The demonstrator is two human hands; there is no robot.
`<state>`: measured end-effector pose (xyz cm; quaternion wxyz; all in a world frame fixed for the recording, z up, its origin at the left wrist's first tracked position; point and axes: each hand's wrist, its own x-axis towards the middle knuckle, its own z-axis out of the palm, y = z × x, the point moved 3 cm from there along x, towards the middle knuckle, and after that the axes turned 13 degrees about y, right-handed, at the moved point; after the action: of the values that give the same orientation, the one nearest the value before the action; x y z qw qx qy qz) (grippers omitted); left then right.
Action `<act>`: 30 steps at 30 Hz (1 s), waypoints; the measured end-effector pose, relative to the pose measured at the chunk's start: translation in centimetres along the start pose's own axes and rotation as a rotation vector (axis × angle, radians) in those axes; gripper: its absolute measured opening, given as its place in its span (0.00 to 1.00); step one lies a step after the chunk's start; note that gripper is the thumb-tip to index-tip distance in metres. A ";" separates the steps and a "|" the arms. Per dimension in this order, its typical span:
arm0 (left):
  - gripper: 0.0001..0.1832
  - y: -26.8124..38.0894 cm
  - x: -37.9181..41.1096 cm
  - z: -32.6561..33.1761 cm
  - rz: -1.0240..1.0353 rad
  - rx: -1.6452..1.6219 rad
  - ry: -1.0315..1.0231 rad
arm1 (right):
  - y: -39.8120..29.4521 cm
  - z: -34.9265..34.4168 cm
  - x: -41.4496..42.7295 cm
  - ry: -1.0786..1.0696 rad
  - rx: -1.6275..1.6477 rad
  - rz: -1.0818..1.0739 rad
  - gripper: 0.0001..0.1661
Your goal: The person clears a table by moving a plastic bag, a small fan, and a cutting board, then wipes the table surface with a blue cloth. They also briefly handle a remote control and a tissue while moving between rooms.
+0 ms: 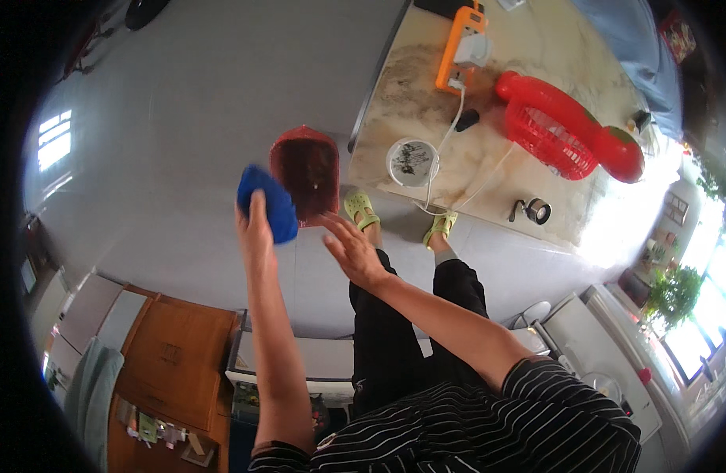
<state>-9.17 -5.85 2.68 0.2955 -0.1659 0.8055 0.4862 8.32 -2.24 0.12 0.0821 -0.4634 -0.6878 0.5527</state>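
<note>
A folded blue cloth (273, 207) is gripped in my left hand (254, 227), the thumb lying across its near face. It is slightly blurred. Just behind the cloth, a dark red waste bin (304, 131) stands on the grey floor, with small light bits visible in its dark inside. My right hand (356, 255) is held palm down with fingers apart and nothing in it. Its fingertips overlap the bin's near rim in the picture; whether they touch it I cannot tell.
Right of the bin is a marble-patterned table (386, 112). On it are an orange power strip (455, 44) with a white cord, a white container (392, 168) holding dark bits, a red plastic basket (552, 118) and a metal cylinder (538, 211). A wooden cabinet (173, 349) stands at lower left.
</note>
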 end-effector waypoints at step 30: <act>0.16 -3.3 4.5 -1.4 0.811 1.429 -0.507 | 6.2 -14.8 3.0 0.771 -0.252 0.037 0.15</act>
<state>-11.26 -8.56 -1.90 0.3035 0.4741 0.8252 -0.0474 19.28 9.79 -0.66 0.2667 -0.6555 -0.6604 0.2512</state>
